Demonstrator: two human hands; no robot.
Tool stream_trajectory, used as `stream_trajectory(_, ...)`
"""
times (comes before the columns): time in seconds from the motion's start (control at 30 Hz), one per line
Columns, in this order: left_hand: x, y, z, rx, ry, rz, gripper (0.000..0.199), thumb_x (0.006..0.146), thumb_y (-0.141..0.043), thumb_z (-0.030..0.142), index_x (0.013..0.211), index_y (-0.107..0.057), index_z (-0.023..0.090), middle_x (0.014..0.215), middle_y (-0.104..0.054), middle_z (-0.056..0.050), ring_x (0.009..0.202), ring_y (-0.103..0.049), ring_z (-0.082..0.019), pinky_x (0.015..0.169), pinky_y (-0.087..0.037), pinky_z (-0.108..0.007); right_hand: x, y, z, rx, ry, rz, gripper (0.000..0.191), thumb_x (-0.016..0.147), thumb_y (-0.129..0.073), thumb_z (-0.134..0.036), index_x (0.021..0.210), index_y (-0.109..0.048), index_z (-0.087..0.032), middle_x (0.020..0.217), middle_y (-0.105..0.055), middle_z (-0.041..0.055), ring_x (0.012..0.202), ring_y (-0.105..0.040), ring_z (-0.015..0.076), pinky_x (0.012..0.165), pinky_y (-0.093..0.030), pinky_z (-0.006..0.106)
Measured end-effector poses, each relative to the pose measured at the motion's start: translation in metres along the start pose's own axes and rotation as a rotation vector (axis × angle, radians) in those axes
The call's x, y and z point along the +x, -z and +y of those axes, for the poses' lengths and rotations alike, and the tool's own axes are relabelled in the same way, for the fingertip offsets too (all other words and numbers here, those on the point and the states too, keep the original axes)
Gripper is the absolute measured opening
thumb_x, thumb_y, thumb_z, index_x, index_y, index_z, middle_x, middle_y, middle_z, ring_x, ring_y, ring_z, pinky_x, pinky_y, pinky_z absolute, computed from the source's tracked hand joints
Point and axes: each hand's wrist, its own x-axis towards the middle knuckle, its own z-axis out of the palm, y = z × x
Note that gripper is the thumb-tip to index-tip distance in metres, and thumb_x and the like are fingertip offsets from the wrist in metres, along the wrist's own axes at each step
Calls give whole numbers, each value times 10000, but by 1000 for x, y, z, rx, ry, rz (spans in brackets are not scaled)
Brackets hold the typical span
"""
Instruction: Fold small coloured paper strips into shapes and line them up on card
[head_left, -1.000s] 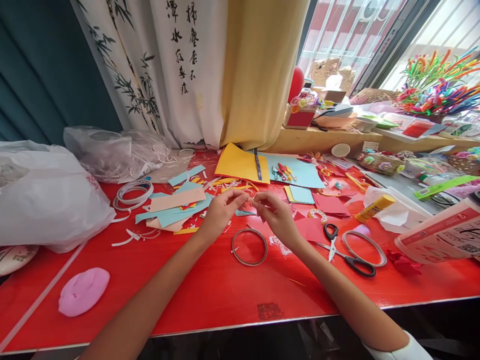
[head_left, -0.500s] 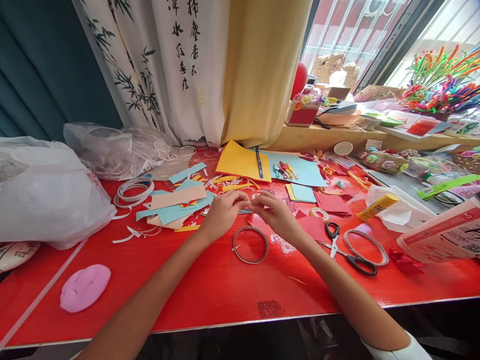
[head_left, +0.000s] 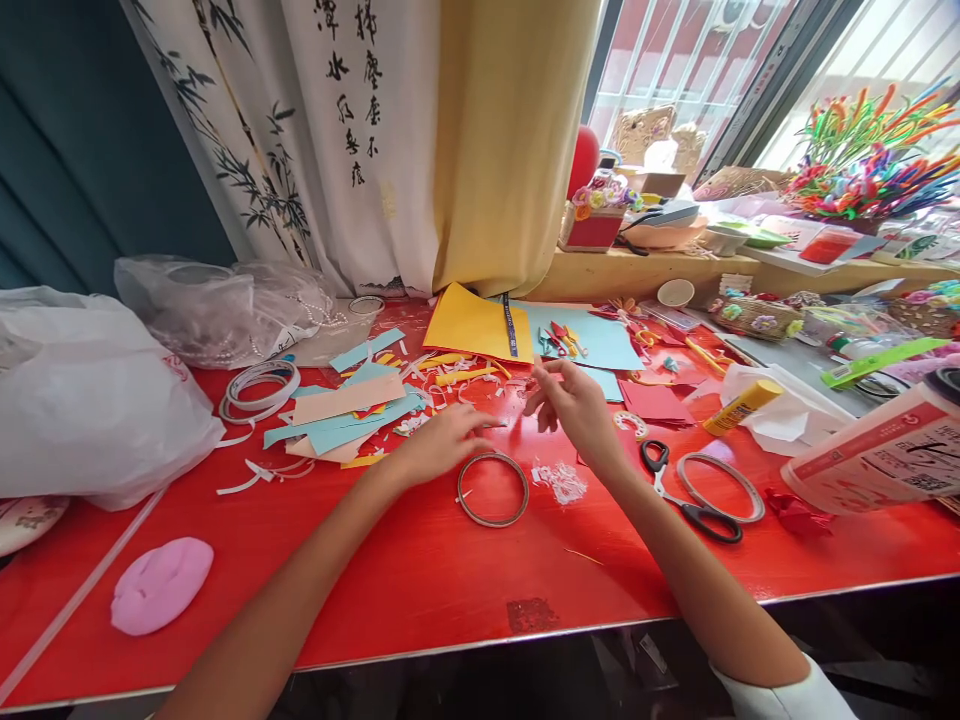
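Low over the red table, my left hand (head_left: pixel 450 440) reaches rightward with its fingers stretched out, just behind a ring-shaped roll of tape (head_left: pixel 493 490). My right hand (head_left: pixel 576 405) is raised a little higher, its fingers loosely bent and apart; nothing clear shows in them. The two hands are separate. A small heap of white scraps (head_left: pixel 559 482) lies below my right hand. Red paper squares (head_left: pixel 656 402) are just to its right, and blue and pink paper strips (head_left: pixel 349 400) lie left of my left hand.
Black-handled scissors (head_left: pixel 694 500) lie beside another tape roll (head_left: pixel 721 487) at right, near a yellow glue stick (head_left: pixel 742 407) and a large cup (head_left: pixel 877 455). A white plastic bag (head_left: pixel 97 400) and a pink lump (head_left: pixel 161 585) occupy the left. Yellow paper (head_left: pixel 476 325) lies at the back.
My hands, fingertips together before, have come apart. The right hand moved up and to the right; the left lowered toward the table. The view shifted slightly.
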Motion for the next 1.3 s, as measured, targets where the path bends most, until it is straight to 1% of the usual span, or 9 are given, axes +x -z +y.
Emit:
stream_trajectory(0.17,-1,-20,-2,374,-126,-68,198,832,-482,282,966,-596,191,914,-572,-59,843,-540,-176,712,-437,-288,1,1,-10,553,-138,-110,252,816,-477,-443,865,-408,-206,921,-665,83,724,-653,155,623,-516,280)
stream_trajectory(0.27,-1,-21,0,425,-157,-27,180,861,-425,257,895,-587,185,897,-569,-41,773,-550,-145,668,-434,-254,-2,-1,-11,590,-129,-153,229,796,-536,-373,895,-409,-209,1085,-615,98,906,-628,170,796,-506,327)
stream_trajectory(0.4,-1,-16,4,416,-153,149,229,891,-357,285,982,-549,199,924,-549,-35,743,-560,-123,652,-444,-234,-6,-2,-11,478,-169,-250,328,730,-628,-299,944,-392,-219,1181,-554,109,995,-587,192,859,-483,374)
stream_trajectory(0.57,-1,-13,4,405,-207,399,212,889,-373,258,1010,-534,193,937,-549,-49,836,-558,-136,737,-457,-250,-9,-4,-16,469,-205,-339,325,717,-638,-263,920,-389,-213,1149,-556,114,964,-592,189,835,-496,380)
stream_trajectory(0.7,-2,-13,8,342,-225,494,185,875,-401,230,1001,-531,192,976,-570,-62,941,-536,-167,832,-431,-302,-9,-5,-16,483,-214,-362,310,722,-635,-261,909,-392,-214,1125,-569,95,773,-632,150,744,-516,363)
stream_trajectory(0.8,-2,-9,17,83,-129,522,209,862,-430,248,1058,-496,218,1009,-580,-47,959,-533,-161,852,-422,-307,-8,-5,-14,483,-121,-340,299,732,-630,-270,900,-388,-220,1058,-607,74,720,-628,137,690,-504,326)
stream_trajectory(0.97,-2,1,28,-312,77,667,249,872,-402,342,1077,-473,221,1013,-590,-39,972,-540,-152,827,-427,-275,-7,-6,-13,428,45,-244,288,748,-616,-287,906,-382,-230,954,-649,54,939,-598,178,780,-471,319)
stream_trajectory(1.1,-1,4,29,-158,58,587,223,848,-444,377,895,-582,209,940,-599,-17,890,-540,-146,754,-424,-256,-10,-10,-14,312,134,-192,209,790,-562,-284,888,-383,-237,924,-665,45,932,-608,182,800,-466,337)
stream_trajectory(1.3,0,-1,28,-92,28,507,129,829,-488,300,845,-560,195,870,-596,-13,795,-540,-133,712,-433,-260,-14,-15,-12,112,222,-129,158,810,-523,-275,898,-393,-252,919,-648,34,880,-620,181,768,-477,342)
